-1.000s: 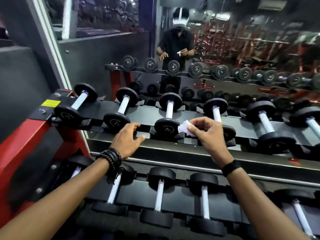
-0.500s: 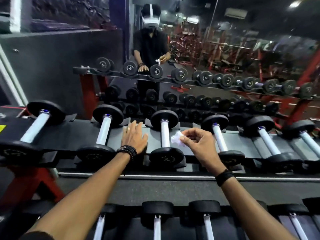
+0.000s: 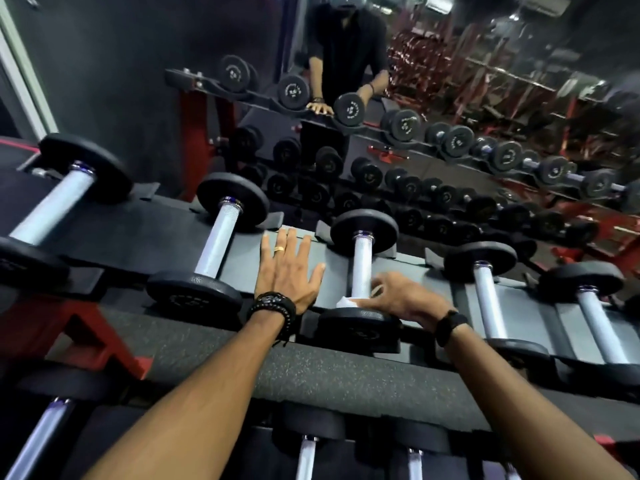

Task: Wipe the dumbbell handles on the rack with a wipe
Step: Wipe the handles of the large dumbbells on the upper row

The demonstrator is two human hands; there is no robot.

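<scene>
Nearest me, at 6 o'clock, runs the lower shelf [image 3: 346, 379], its lip covered in speckled, rubbery-looking matting, with more pale handles poking out beneath. Just past it, at 3 o'clock from my left wrist, my right hand [image 3: 403, 301] curls around the wipe [image 3: 348, 301], a small crumpled white wad pressed to the base of the dumbbell handle [image 3: 362, 268] where it meets the near plate [image 3: 358, 329]. My left hand [image 3: 289, 268] lies flat at 9 o'clock of that handle, fingers spread on the smooth grey tray [image 3: 332, 282], holding nothing; the 2 hands sit apart with the handle between them.

The handle is a pale metal cylinder, finely knurled by the look of it, capped by 2 thick matte black discs. I judge the knurling could snag and shred so small a wipe, leaving lint. Working this low, I might miss the far end and the underside. Pushing sideways could roll the dumbbell in its cradle toward my left fingers.

Farther off, at 10 o'clock, the neighbouring dumbbell [image 3: 221, 244] waits; at 12 o'clock a mirror [image 3: 485, 81] shows the racks again
</scene>
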